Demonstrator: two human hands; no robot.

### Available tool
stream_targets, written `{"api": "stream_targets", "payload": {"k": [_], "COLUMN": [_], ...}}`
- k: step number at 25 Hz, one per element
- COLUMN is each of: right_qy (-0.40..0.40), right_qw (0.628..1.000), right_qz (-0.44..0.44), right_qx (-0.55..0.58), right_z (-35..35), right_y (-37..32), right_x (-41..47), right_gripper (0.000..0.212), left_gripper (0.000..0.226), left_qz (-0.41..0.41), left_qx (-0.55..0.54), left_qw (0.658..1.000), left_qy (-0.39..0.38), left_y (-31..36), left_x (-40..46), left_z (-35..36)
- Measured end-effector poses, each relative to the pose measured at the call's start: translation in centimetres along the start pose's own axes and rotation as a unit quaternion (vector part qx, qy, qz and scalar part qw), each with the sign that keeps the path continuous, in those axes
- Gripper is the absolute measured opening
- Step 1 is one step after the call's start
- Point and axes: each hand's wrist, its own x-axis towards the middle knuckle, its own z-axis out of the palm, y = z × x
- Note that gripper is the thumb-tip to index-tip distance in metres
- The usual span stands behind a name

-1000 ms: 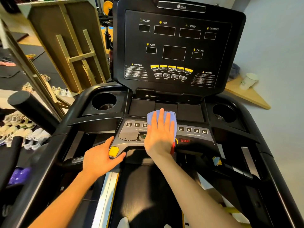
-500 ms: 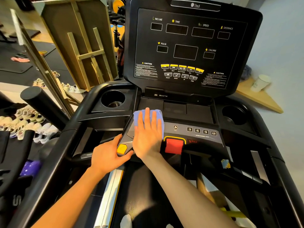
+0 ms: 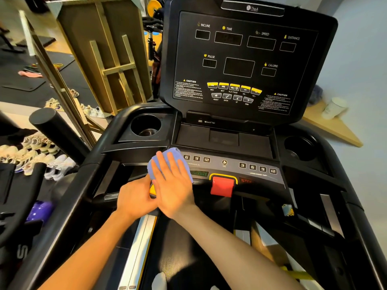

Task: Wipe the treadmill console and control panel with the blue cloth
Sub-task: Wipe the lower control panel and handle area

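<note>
Pressing flat with straight fingers, our right hand held the cloth against the left end of the control panel, covering the first of the left row of number keys. The cloth lay under the fingers, its far edge poking out past the fingertips. Our left hand rested on the panel's left corner, curled over the edge beside a yellow button and touching the right hand's thumb side; we could not tell how tightly it gripped. A red stop key sat just right of the right hand. Above rose the dark console, its displays blank. Cup holders flanked the tray below it. Shoes lay on the floor at left.
</note>
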Motion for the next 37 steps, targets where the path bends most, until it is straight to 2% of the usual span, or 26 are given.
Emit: {"api": "stream_targets", "payload": {"k": [6, 11, 16, 19, 25, 30, 37], "right_qy": [0.070, 0.128, 0.122, 0.108, 0.062, 0.009, 0.023], "right_qw": [0.984, 0.966, 0.956, 0.954, 0.965, 0.977, 0.987], "right_qz": [-0.125, -0.170, -0.213, -0.227, -0.238, -0.205, -0.160], "right_qx": [0.105, 0.147, 0.161, 0.164, 0.087, 0.050, 0.020], "right_z": [0.8, 0.2, 0.2, 0.0, -1.1, -1.4, -1.9], "right_y": [0.8, 2.3, 3.9, 4.9, 7.0, 8.7, 10.3], "right_x": [-2.1, -2.7, -2.9, -3.3, -4.2, -5.4, -7.5], "right_gripper": [0.051, 0.041, 0.039, 0.038, 0.046, 0.061, 0.063], "left_gripper": [0.031, 0.039, 0.057, 0.057, 0.073, 0.084, 0.089], "left_qz": [0.008, 0.041, 0.071, 0.083, 0.050, 0.012, 0.003], "left_qx": [0.009, -0.011, -0.047, -0.072, -0.030, -0.024, -0.007], "left_qw": [1.000, 0.999, 0.994, 0.991, 0.997, 0.999, 1.000], "left_qy": [-0.003, 0.027, 0.067, 0.076, 0.049, 0.022, 0.005], "left_y": [-1.0, -1.8, -1.6, -1.4, -1.3, -1.4, -1.6], "left_x": [0.0, -0.1, -0.2, -0.2, -0.2, -0.1, 0.1], "left_z": [1.3, 2.2, 1.9, 1.6, 1.3, 1.6, 1.6]}}
